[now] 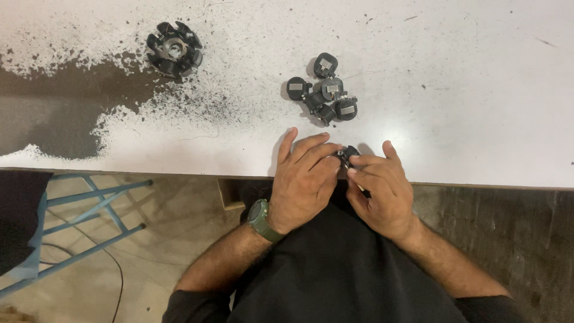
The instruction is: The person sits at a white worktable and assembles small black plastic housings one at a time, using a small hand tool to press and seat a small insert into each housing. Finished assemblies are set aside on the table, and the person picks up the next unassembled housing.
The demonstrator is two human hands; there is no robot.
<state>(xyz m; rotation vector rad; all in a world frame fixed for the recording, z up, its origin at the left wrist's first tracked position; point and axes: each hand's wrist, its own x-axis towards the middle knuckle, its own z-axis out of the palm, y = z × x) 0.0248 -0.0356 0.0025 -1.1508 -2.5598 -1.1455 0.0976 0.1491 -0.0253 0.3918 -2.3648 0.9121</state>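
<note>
A white surface (454,72) with worn dark patches fills the upper half of the frame; a blue metal frame (89,209) stands at lower left. At upper left sits a black rotor-like part (174,48) with radiating segments. Above the hands, at upper centre, lies a cluster of small black pieces (323,93) with metal tabs. At the surface's near edge the left hand (305,179) and right hand (382,191) pinch one small black piece (348,154) between their fingertips, both closed narrowly round it. It seems to be fitting or adjusting work, though fingers hide the detail. The next move probably needs fine fingertip control.
</note>
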